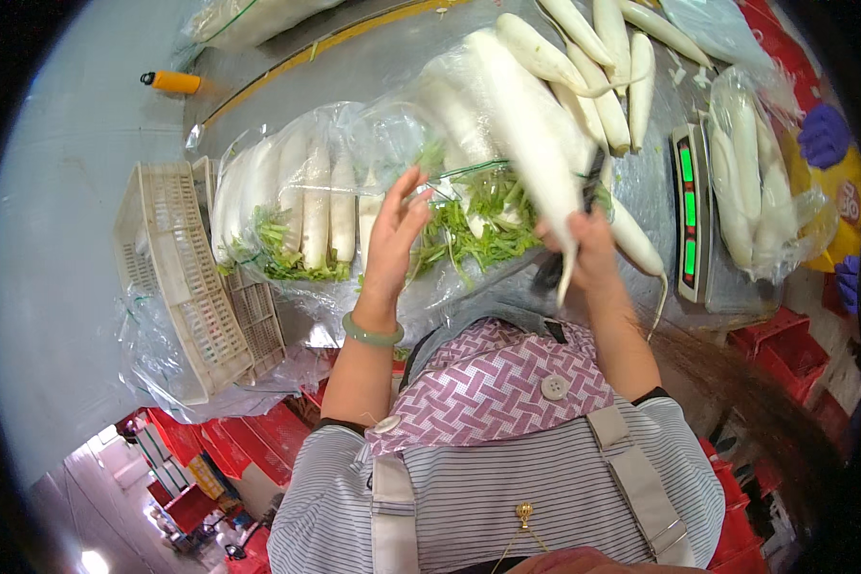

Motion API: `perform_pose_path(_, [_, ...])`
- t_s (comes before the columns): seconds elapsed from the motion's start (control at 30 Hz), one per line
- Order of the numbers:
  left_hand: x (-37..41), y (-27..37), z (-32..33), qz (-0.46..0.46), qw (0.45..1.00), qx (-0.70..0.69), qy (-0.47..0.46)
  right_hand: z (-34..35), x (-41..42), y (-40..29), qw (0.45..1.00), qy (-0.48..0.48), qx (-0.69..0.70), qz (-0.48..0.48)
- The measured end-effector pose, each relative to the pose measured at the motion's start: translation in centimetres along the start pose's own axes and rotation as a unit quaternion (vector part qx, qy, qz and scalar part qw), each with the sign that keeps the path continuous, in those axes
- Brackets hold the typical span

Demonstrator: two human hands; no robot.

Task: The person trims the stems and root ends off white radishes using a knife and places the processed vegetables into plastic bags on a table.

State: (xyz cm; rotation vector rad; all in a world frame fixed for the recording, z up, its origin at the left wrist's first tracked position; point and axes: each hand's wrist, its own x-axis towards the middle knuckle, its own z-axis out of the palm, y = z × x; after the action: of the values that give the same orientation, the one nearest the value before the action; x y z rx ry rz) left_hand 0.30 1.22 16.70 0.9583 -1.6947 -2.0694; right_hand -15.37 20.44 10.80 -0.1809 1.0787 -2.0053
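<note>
My right hand (590, 247) is closed around the black handle of a tool, perhaps a knife (593, 179), partly blurred. A long white daikon radish (527, 129) lies slanted against that hand, its thin root pointing towards me; whether the hand grips it too, I cannot tell. My left hand (394, 233) is raised with fingers apart and holds nothing, over the edge of the bagged radishes. Clear plastic bags of daikon (316, 179) lie before me. Cut green leaf stubs (484, 222) show between my hands. Loose daikons (610, 107) are piled behind my right hand.
A digital scale (689, 215) with lit green displays stands at the right, a bag of daikons (753, 186) on it. Plastic crates (186, 287) stand at the left. An orange bottle (172, 82) lies far left. A person's purple-gloved hand (825, 136) shows at the right edge.
</note>
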Motion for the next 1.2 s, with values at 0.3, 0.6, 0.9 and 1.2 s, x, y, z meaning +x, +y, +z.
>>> perform_pose_path(0.3, [2.4,-9.5,-8.3,-0.045,0.857,0.508,0.073,-4.2,13.5,-9.4,0.950,0.200,-0.212,-0.109])
perform_pose_path(0.6, [2.8,-12.1,-11.2,-0.058,0.864,0.469,0.172,-3.0,10.5,-4.5,0.910,0.229,-0.260,-0.228])
perform_pose_path(0.9, [1.1,-6.5,-13.7,-0.131,0.982,0.129,-0.051,2.7,-4.4,-3.9,0.949,-0.101,-0.299,0.001])
perform_pose_path(1.2, [-12.6,-2.9,-10.4,-0.131,0.961,-0.233,-0.071,4.6,-5.0,-0.9,0.867,-0.154,-0.473,0.014])
